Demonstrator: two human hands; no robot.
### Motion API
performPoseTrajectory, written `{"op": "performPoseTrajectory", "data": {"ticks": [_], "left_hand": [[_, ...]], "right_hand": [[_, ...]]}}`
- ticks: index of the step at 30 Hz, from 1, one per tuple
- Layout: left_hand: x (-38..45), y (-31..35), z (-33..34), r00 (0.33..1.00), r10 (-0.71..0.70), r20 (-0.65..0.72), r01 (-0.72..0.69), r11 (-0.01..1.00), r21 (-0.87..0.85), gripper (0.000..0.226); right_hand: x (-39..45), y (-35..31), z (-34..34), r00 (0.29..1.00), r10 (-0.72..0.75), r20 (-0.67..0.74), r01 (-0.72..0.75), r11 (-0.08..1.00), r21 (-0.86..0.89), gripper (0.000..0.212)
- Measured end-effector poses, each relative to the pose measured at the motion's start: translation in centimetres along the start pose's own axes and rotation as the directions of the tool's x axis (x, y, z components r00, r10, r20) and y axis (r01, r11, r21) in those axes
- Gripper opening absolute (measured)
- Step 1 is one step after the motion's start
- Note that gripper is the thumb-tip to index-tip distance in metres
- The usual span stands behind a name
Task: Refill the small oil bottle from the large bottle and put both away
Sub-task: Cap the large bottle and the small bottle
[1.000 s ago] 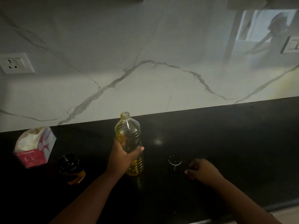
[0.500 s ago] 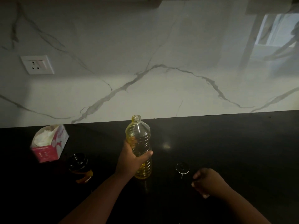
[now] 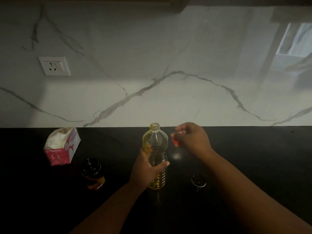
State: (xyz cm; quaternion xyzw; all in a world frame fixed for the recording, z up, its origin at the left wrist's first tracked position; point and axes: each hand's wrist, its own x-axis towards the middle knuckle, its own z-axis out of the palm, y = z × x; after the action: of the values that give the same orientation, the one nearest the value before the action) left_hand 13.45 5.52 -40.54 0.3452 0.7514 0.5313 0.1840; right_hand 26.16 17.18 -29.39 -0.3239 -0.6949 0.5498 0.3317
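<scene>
Head view: our left hand (image 3: 146, 169) grips the large bottle (image 3: 156, 156), upright and uncapped on the table (image 3: 253, 157); our right hand (image 3: 191, 137) pinches a red cap (image 3: 174, 142) just right of its neck; dark small bottle (image 3: 92, 173) stands left of it.

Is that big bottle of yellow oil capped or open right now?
Open. The large bottle has a bare threaded neck with no cap; the right hand holds a small red thing, likely its cap, beside it.
</scene>
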Motion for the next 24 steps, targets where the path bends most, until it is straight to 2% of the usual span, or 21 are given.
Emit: {"op": "performPoseTrajectory", "data": {"ticks": [2,5,14,21,24], "left_hand": [[-0.1,0.1,-0.1,1.0,-0.001,-0.003,0.001,1.0,0.012,0.092],[-0.1,0.3,-0.1,1.0,-0.01,0.005,0.01,1.0,0.027,0.098],[-0.1,0.7,-0.6,0.998,-0.045,0.05,0.042,0.998,0.049,0.108],[0.3,1.0,-1.2,0.992,-0.04,0.116,0.033,0.998,0.058,0.109],[0.5,1.0,-1.6,0.988,-0.042,0.147,0.032,0.997,0.071,0.109]], "right_hand": [[0.8,-1.5,1.6,0.985,-0.166,-0.041,0.158,0.977,-0.143,0.016],[1.8,-3.2,3.6,0.954,-0.296,-0.045,0.277,0.93,-0.243,0.017],[1.1,-3.7,5.5,0.893,-0.45,0.013,0.438,0.86,-0.261,0.015],[0.2,-3.6,5.0,0.846,-0.499,0.187,0.53,0.759,-0.378,0.026],[0.1,-3.6,5.3,0.836,-0.492,0.243,0.546,0.698,-0.464,0.024]]}}
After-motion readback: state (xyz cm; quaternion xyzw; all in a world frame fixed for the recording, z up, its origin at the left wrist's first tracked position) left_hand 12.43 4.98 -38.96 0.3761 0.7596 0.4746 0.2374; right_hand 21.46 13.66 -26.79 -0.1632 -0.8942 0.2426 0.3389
